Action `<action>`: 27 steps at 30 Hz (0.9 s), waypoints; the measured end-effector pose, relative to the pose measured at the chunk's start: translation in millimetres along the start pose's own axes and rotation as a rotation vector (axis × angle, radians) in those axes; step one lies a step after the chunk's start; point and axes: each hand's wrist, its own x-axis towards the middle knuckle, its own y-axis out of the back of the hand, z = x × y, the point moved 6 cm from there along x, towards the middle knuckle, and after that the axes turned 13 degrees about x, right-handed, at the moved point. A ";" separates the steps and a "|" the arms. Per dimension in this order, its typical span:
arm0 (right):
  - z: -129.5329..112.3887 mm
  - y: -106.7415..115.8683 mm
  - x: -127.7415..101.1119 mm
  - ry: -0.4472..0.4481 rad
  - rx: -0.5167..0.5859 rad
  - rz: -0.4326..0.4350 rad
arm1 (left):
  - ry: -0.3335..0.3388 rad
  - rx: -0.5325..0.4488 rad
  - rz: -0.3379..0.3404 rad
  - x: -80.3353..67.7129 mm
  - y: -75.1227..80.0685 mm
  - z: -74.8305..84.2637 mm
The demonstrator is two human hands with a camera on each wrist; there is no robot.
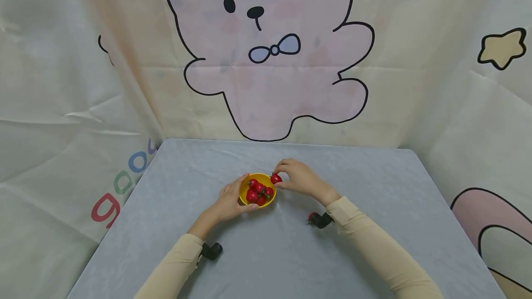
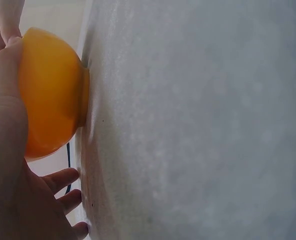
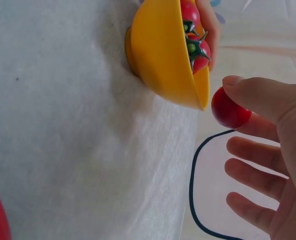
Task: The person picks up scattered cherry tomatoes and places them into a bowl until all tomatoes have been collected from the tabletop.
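A yellow bowl (image 1: 243, 194) stands on the table with several red cherry tomatoes (image 1: 258, 188) inside, green stems showing on some. My left hand (image 1: 231, 200) holds the bowl from the left, thumb along the near rim and fingers at the far left side. Between thumb and index finger, my right hand (image 1: 300, 177) pinches a single cherry tomato (image 3: 231, 108) just beyond the bowl's right rim. In the right wrist view its other fingers are spread apart. Another cherry tomato (image 1: 311, 218) lies on the table below the right wrist, partly hidden by the wrist camera.
The table (image 1: 187, 170) has a pale grey-blue cloth and meets a printed curtain (image 1: 266, 82) at the back. A black wrist camera (image 1: 212, 251) hangs at the left cuff, another black wrist camera (image 1: 322, 220) at the right.
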 end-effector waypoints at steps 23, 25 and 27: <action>-9.0 -4.6 20.1 -0.001 0.017 -0.019 | -0.020 0.030 0.014 4.4 -2.3 -0.7; -10.3 -5.9 21.4 0.010 0.021 -0.018 | -0.016 0.029 0.009 4.2 -2.8 -0.6; -11.8 -7.0 22.8 0.025 0.029 -0.015 | -0.015 0.024 0.011 4.0 -2.7 -0.4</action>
